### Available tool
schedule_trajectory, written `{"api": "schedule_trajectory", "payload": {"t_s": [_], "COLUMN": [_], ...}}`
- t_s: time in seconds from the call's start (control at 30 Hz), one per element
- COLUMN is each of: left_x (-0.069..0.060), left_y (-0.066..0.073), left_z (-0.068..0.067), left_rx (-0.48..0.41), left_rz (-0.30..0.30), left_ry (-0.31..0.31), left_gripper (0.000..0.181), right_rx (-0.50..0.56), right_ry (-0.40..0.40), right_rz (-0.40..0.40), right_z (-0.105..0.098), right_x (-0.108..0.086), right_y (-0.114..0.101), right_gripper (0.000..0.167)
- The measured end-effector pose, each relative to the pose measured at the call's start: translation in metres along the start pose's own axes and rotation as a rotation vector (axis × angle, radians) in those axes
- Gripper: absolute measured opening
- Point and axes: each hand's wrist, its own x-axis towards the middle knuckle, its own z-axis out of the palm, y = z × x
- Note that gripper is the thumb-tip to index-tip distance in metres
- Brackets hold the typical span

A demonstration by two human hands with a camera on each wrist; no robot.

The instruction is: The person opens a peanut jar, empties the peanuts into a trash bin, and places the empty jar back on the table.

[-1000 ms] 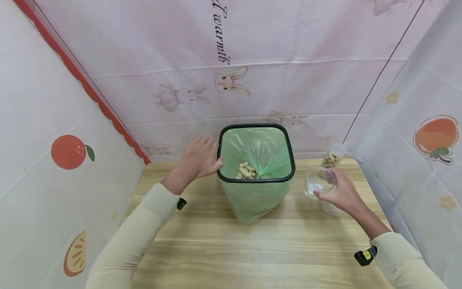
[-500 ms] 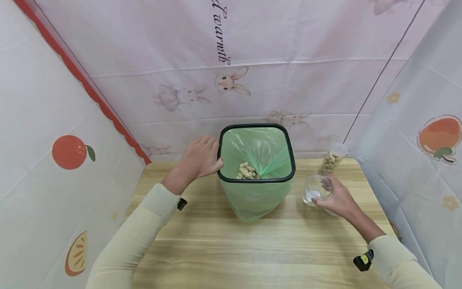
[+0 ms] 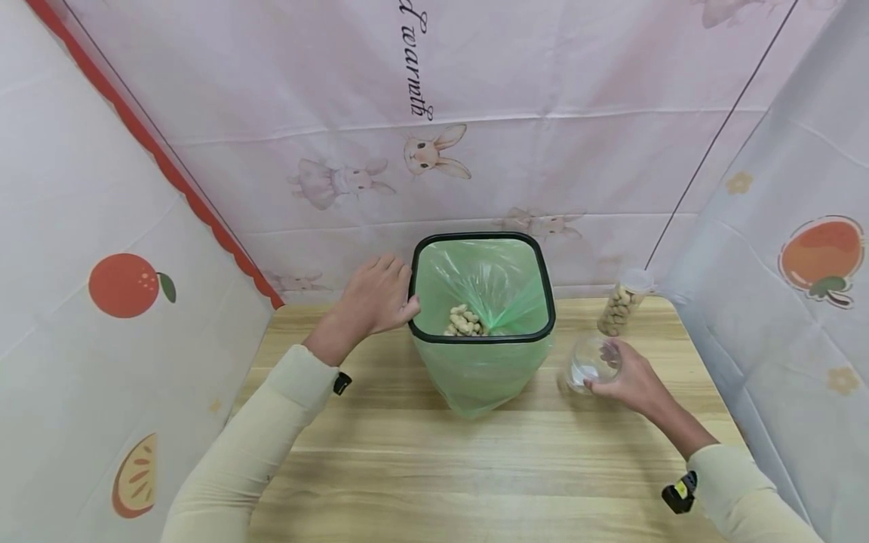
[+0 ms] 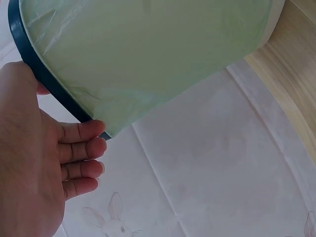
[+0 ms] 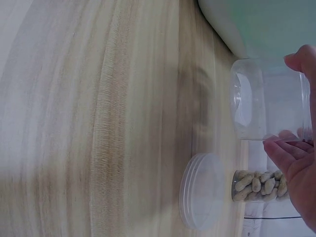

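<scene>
My left hand [image 3: 380,296] grips the black rim [image 3: 411,290] of a trash bin lined with a green plastic bag [image 3: 451,373]. The left wrist view shows its fingers bent against the rim's outer side. Several peanuts in their shells [image 3: 465,322] lie inside the bin. To the right of the bin, my right hand [image 3: 631,381] holds a clear plastic jar [image 3: 585,371] around its open end. No contents show in this jar [image 5: 271,101]. In the right wrist view, its base hangs close to the table, near the bin; whether it touches cannot be seen.
A second clear jar [image 3: 616,311], lidded and filled with peanuts, stands at the table's back right. A loose clear lid [image 5: 201,191] lies on the wooden table [image 3: 441,483] beneath my right hand. Printed curtains [image 3: 529,173] surround the table.
My right hand has lowered the clear jar toward the table and slightly left, toward me, uncovering more of the peanut jar. My left hand has stayed on the bin's rim.
</scene>
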Motion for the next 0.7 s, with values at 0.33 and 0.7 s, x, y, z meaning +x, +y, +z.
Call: {"api": "schedule_trajectory", "payload": {"t_s": [0.33,0.7], "left_x": [0.001,0.000], "left_y": [0.000,0.000], "left_z": [-0.002,-0.002], "left_rx": [0.016,0.018], "left_rz": [0.006,-0.002], "left_ry": [-0.009,-0.031], "left_gripper": [0.041,0.043], "right_rx": [-0.011,-0.007], "right_ry": [-0.067,-0.103], "right_rz": [0.040,0.035], "right_z": [0.006,0.013], "right_x": [-0.001,-0.005], "right_y": [0.005,0.011], "right_gripper": [0.092,0.093]}}
